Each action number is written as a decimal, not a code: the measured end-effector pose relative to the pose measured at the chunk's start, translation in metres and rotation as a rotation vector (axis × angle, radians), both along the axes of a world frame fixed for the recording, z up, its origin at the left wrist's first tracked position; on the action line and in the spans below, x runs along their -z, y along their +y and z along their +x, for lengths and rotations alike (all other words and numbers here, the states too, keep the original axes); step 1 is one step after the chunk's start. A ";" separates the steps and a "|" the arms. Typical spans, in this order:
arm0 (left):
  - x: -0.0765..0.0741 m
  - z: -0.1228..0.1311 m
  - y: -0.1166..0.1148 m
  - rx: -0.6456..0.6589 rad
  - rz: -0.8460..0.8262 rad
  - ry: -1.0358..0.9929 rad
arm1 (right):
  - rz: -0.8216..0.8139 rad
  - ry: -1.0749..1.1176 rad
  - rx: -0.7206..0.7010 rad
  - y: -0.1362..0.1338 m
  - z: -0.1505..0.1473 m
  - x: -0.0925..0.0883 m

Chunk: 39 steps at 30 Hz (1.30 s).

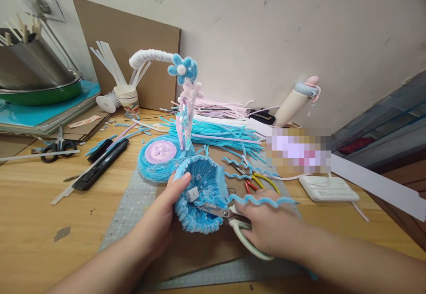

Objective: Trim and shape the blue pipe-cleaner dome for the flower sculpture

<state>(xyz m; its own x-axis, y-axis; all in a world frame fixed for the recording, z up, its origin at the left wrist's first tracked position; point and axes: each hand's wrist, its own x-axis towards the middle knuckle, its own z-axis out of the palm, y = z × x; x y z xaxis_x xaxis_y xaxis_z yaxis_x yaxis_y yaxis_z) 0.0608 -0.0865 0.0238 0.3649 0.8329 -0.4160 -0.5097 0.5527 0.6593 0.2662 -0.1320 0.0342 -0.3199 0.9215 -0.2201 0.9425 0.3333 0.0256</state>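
Note:
My left hand (161,216) grips a round blue basket (196,226) made of fuzzy chenille stems, thumb over its rim, with the opening facing me. My right hand (271,225) is closed around pale-handled scissors (244,237), whose blades reach into the basket. A wavy blue chenille stem (262,200) runs from the basket across the top of my right hand; whether my fingers pinch it is hidden. Inside the basket sits a small white block (192,194). Joined behind it are a blue wheel (149,173) with a lilac centre and a post bearing a blue flower (181,69).
Blue chenille stems (216,133) lie behind the basket. Yellow-handled pliers (264,180) and a white power bank (328,187) are to the right. Black-handled scissors (60,147) and a black glue gun or cutter-like tool (100,165) lie left. A tumbler (294,103) stands at the back.

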 end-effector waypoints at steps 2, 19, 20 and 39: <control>0.002 0.000 0.001 0.001 -0.004 0.014 | -0.004 0.005 -0.042 0.002 0.002 0.003; -0.006 0.000 0.001 -0.021 -0.023 0.095 | -0.046 0.044 0.243 0.006 0.016 -0.025; -0.007 0.001 0.002 -0.030 -0.029 0.103 | -0.036 0.053 0.324 0.005 0.018 -0.026; -0.012 0.000 -0.002 0.094 -0.019 -0.014 | 0.275 0.126 -0.169 -0.002 0.031 -0.023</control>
